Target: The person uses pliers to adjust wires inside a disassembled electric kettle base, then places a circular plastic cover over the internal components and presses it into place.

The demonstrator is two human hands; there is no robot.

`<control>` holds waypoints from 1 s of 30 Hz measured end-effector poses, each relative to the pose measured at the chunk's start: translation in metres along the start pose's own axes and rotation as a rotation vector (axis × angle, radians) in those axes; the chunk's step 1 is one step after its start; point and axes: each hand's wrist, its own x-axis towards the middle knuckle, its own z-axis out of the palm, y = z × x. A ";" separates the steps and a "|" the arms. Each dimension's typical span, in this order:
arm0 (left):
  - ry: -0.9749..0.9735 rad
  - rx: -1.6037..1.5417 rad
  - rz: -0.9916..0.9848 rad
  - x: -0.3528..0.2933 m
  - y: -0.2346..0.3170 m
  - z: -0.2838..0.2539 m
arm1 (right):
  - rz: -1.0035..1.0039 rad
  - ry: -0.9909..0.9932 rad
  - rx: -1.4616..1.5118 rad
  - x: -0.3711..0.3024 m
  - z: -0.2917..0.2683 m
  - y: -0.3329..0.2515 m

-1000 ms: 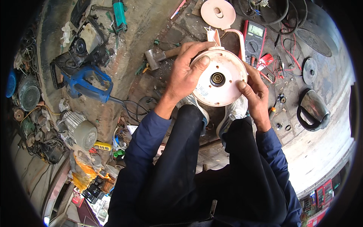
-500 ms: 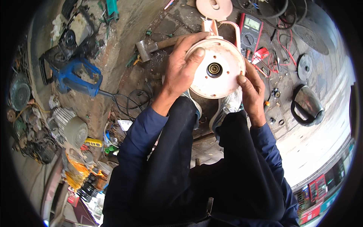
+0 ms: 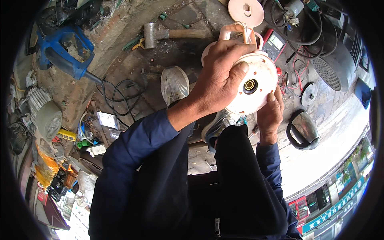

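Observation:
Both my hands grip a pale pink round electric kettle part [image 3: 262, 96], tilted with its flat underside toward me. A dark round socket with brass-coloured rings [image 3: 251, 85] sits at its centre, with small holes about it. My left hand [image 3: 220, 78] clasps its left and upper edge, thumb lying on the flat face. At the lower right rim is my right hand [image 3: 271, 114], thumb on the edge, its other fingers mostly hidden behind. Beyond the part rises a pink handle [image 3: 229, 32] with thin wires at its top.
On the ground beyond lie a wooden-handled hammer [image 3: 180, 34], a pink slotted disc [image 3: 256, 18] and a red-edged multimeter [image 3: 275, 45] with leads. A steel kettle [image 3: 308, 126] and a grey disc [image 3: 309, 94] are at right. At left are a blue-handled power tool [image 3: 66, 60] and a motor [image 3: 49, 120].
The head view has shifted, so the surroundings sit differently. The kettle part shows further right and lower, turned slightly; my left hand reaches further across it. Both hands keep their hold.

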 end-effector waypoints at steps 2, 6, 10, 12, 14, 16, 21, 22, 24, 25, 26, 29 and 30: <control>0.005 -0.005 -0.005 -0.002 0.000 -0.001 | 0.006 -0.002 -0.002 0.001 -0.001 0.001; 0.015 0.007 0.004 -0.005 -0.001 -0.001 | 0.006 -0.010 -0.006 0.000 -0.002 0.000; 0.010 0.009 0.006 -0.006 0.001 0.000 | 0.010 -0.005 -0.003 -0.001 -0.002 -0.001; 0.000 0.015 0.007 -0.007 0.003 0.000 | 0.011 -0.005 0.003 -0.002 -0.002 -0.001; -0.006 0.010 0.016 -0.008 0.004 0.001 | 0.008 -0.021 0.015 -0.003 -0.003 -0.001; -0.015 0.010 0.010 -0.009 0.006 0.002 | 0.003 -0.054 0.035 -0.003 -0.004 -0.002; 0.002 0.015 0.049 -0.012 0.011 0.009 | 0.012 -0.046 0.053 -0.006 -0.010 -0.003; 0.013 0.023 0.069 -0.012 0.012 0.010 | 0.020 -0.038 0.044 -0.007 -0.012 -0.003; -0.010 -0.002 0.044 -0.015 0.014 0.011 | 0.034 -0.005 0.024 -0.009 -0.014 -0.004; -0.031 0.006 0.036 -0.017 0.015 0.010 | 0.013 -0.008 0.030 -0.009 -0.014 -0.003; -0.050 0.017 0.027 -0.018 0.016 0.010 | 0.021 -0.015 0.036 -0.009 -0.014 -0.004; -0.063 0.038 0.033 -0.020 0.017 0.011 | 0.070 0.043 -0.001 -0.012 -0.015 -0.006; -0.070 0.036 0.028 -0.020 0.017 0.011 | 0.059 0.015 -0.011 -0.013 -0.015 -0.006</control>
